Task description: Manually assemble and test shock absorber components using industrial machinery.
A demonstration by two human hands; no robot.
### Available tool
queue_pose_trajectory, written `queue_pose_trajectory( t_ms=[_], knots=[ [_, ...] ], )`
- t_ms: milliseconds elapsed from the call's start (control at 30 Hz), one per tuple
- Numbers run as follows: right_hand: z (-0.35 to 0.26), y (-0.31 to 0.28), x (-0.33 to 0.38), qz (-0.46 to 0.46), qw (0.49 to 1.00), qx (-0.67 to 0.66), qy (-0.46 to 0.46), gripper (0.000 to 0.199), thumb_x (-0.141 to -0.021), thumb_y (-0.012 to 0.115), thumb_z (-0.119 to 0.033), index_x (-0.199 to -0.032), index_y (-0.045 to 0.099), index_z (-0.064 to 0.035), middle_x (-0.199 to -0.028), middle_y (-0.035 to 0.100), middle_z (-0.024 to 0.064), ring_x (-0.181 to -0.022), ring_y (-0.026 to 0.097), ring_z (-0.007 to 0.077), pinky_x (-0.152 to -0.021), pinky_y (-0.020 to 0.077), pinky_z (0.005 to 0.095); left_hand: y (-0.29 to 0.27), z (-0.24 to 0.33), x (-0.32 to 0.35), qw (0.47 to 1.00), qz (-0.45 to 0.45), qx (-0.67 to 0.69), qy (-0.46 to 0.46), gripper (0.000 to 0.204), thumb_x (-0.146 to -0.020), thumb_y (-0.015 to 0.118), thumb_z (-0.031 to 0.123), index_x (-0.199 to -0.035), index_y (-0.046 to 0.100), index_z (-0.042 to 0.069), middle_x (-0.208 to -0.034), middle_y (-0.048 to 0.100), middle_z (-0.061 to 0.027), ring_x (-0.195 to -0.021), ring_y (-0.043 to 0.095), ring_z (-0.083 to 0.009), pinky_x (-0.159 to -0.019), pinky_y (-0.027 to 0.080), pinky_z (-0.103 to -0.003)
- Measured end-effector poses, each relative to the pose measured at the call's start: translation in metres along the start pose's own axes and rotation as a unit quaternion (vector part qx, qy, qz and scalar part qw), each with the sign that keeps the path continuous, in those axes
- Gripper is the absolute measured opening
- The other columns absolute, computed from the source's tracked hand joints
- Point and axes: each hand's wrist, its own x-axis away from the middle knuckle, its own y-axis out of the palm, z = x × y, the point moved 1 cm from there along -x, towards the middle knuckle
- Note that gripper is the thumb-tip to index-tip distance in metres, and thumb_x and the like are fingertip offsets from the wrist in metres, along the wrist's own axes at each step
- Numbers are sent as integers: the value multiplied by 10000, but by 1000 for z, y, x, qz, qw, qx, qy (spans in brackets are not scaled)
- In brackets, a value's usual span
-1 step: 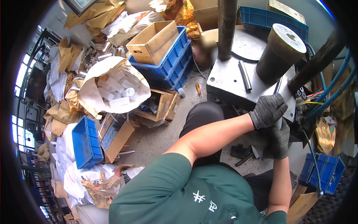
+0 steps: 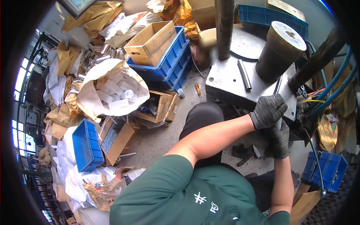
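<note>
Both my hands wear dark grey gloves and meet at the front edge of a metal machine plate (image 2: 221, 80). My left hand (image 2: 267, 111) is closed around a slim metal tube (image 2: 278, 85), whose upper end sticks up past the fingers over the plate. Just below, my right hand (image 2: 279, 142) wraps around the lower part, where a short pale stretch shows between the gloves. The tube's bottom end is hidden. A similar metal tube (image 2: 244, 75) lies on the plate, left of a thick dark cylinder (image 2: 279, 52) with a pale top.
Dark columns (image 2: 224, 30) rise from the machine. Blue hoses (image 2: 339, 88) curve at the right, above a blue bin (image 2: 324, 172). To the left are a white sack (image 2: 88, 92) of pale cylinders, stacked blue crates (image 2: 159, 73), a wooden box (image 2: 150, 43) and a screwdriver (image 2: 197, 89) on the floor.
The surroundings have shifted very slightly left and up in the picture. Both hands keep the same hold on the tube.
</note>
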Motion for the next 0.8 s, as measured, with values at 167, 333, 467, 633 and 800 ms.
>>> queue_pose_trajectory(
  t_ms=[167, 333, 467, 633, 800],
  knots=[
    [23, -9, 2, -40, 991, -123, 45, 645, -827, 758, -222, -1422, 580, -47, -1222, 694, 43, -1086, 680, 159, -905, 569, 294, 5, -16, 10, 999, -20, 28, 20, 163, -967, 644, 183, -878, 640, 47, -837, 609, -172, -779, 642, -388, -656, 514, -479],
    [12, -6, -9, -77, 964, -253, 32, 584, -835, 767, -275, -1337, 572, -50, -1029, 649, 37, -836, 635, 96, -647, 516, 227, 10, -37, -3, 988, 29, -5, 149, 81, -902, 669, 128, -929, 623, 66, -846, 613, -113, -780, 655, -332, -611, 521, -437],
    [18, -29, -21, 93, 951, -294, -30, 475, -1031, 637, -203, -1457, 505, -40, -1190, 644, 97, -944, 646, 122, -619, 529, 167, 9, -39, -5, 994, 43, -21, 101, 91, -994, 584, 100, -921, 614, 54, -851, 616, -127, -770, 649, -333, -652, 528, -444],
    [8, -49, -50, 144, 887, -438, 15, 347, -1043, 656, -308, -1316, 587, -106, -1023, 691, 87, -569, 481, 36, -450, 387, 176, 10, -26, 11, 967, -21, 178, -179, 145, -1033, 592, 163, -991, 646, 36, -830, 621, -154, -763, 642, -299, -656, 528, -452],
    [-53, -48, -67, 263, 909, -88, -311, 460, -985, 752, -269, -1389, 595, -113, -892, 616, 18, -585, 473, 30, -490, 397, 201, 19, -28, 36, 857, -49, 345, -380, 333, -1092, 555, 393, -1030, 654, 81, -807, 640, -18, -620, 578, -89, -559, 474, -247]
  ],
)
